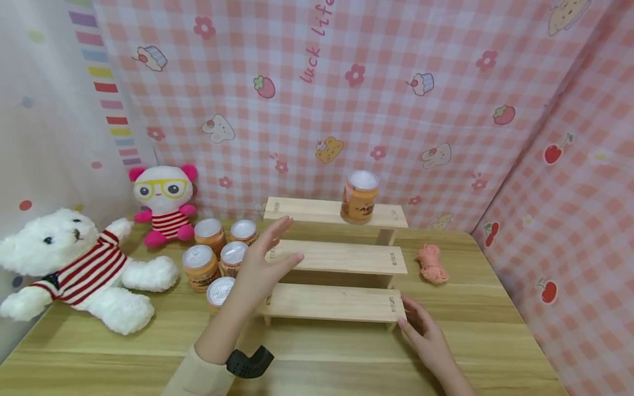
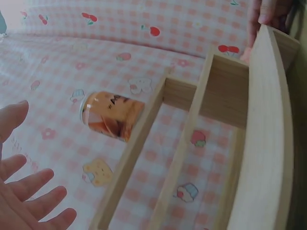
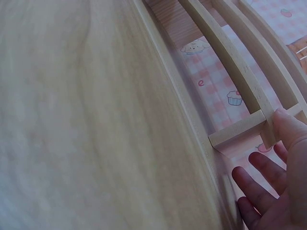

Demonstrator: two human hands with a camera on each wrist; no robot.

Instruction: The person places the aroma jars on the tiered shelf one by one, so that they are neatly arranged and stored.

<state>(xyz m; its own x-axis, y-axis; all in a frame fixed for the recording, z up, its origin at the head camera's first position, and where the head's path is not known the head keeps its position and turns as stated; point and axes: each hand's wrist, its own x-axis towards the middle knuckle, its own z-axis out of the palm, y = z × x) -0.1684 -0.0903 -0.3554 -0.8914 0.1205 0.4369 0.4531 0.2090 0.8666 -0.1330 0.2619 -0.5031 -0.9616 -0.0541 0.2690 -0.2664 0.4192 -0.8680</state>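
A three-tier wooden shelf [image 1: 337, 303] stands on the table. On its top tier sits an orange can [image 1: 359, 201] with a silvery lid, also seen lying sideways in the tilted left wrist view [image 2: 115, 115]. My left hand [image 1: 264, 269] is raised over the shelf's left end, fingers spread and holding nothing. My right hand [image 1: 427, 335] grips the right end of the lowest tier, thumb at its front corner. In the right wrist view the thumb [image 3: 288, 127] lies against the board's end, with the other fingers loosely bent below.
Several more orange cans [image 1: 200, 269] stand left of the shelf, partly behind the left forearm. A white teddy bear [image 1: 89, 269] and a pink-and-white plush toy [image 1: 165, 203] sit farther left. A bundle of pink cord [image 1: 432, 264] lies right of the shelf, near the checked curtain [image 1: 297, 110].
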